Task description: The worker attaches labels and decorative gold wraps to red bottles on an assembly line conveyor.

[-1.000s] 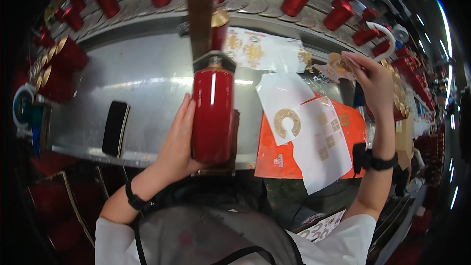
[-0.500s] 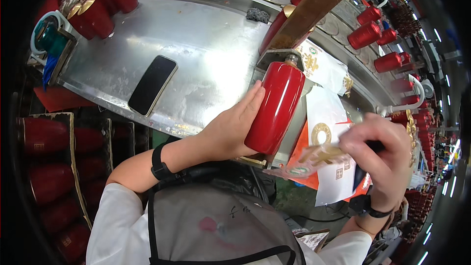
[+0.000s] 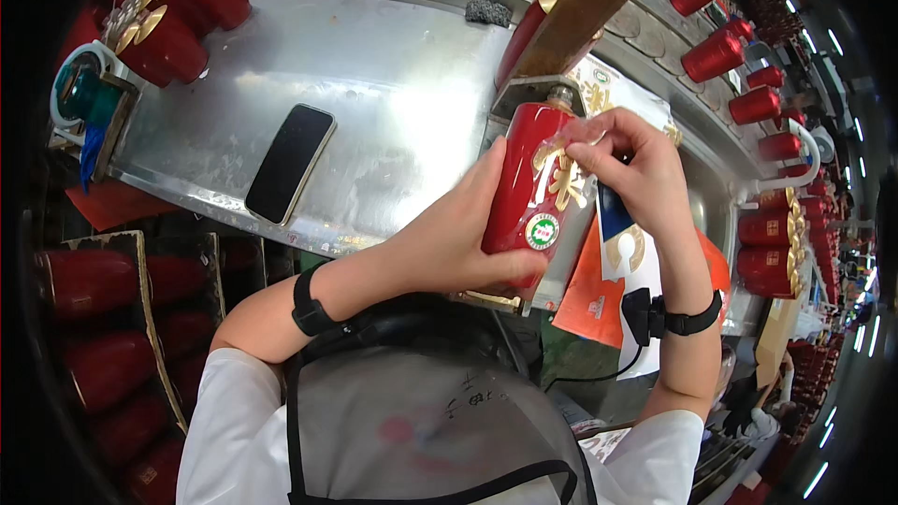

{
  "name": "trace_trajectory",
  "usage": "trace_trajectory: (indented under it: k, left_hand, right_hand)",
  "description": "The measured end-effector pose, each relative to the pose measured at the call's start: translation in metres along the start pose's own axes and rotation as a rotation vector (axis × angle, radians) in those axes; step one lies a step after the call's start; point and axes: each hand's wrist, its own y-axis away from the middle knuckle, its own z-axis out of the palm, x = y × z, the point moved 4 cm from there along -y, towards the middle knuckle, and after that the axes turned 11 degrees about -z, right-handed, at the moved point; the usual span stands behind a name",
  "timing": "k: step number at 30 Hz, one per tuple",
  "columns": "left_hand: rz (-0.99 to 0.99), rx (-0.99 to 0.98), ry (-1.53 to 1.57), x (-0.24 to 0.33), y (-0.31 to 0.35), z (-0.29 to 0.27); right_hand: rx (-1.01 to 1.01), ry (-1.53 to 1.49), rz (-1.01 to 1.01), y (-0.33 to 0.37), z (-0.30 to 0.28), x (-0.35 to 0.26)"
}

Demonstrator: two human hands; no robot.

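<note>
A glossy red bottle (image 3: 517, 164) lies tilted, its neck at a metal bracket (image 3: 528, 91). My left hand (image 3: 454, 234) grips it from the left, fingers along its side and thumb across its lower end. A clear decal with gold characters and a round green-and-white emblem (image 3: 542, 231) lies against the bottle's front. With thumb and forefinger, my right hand (image 3: 645, 164) pinches the decal's upper right edge beside the bottle. Under my right forearm are white decal sheets (image 3: 636, 266) and an orange sheet (image 3: 587, 290), partly covered.
A dark phone (image 3: 290, 164) lies on the metal table (image 3: 374, 84). Red cups or bottles with gold ends (image 3: 178, 37) stand at the far left. A brown post (image 3: 599, 5) slants above the bracket. Behind runs a conveyor of round plates (image 3: 645, 37); red pieces fill a left rack (image 3: 98, 365).
My right hand has moved left and up from the sheets, bringing the decal onto the bottle. My left thumb now shows across the bottle's lower end.
</note>
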Motion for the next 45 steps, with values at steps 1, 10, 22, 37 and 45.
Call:
trace_trajectory:
  k: [1,10,22,37,45]
  left_hand:
    - [-0.047,0.012,0.023,-0.004,-0.004,0.003]
    - [-0.003,-0.014,-0.102,-0.021,-0.004,0.003]
    - [-0.366,0.069,0.612,-0.013,-0.064,0.001]
    - [-0.386,0.06,0.725,-0.012,-0.072,-0.002]
    - [-0.384,0.043,0.725,-0.01,-0.071,-0.005]
  right_hand:
    - [0.019,0.019,0.001,0.0,-0.001,0.002]
    - [0.38,-0.185,0.17,0.053,0.008,0.052]
    - [0.262,-0.674,0.262,0.095,0.08,0.023]
    - [0.269,-0.747,0.264,0.093,0.083,0.022]
    - [0.289,-0.879,0.313,0.093,0.079,0.02]
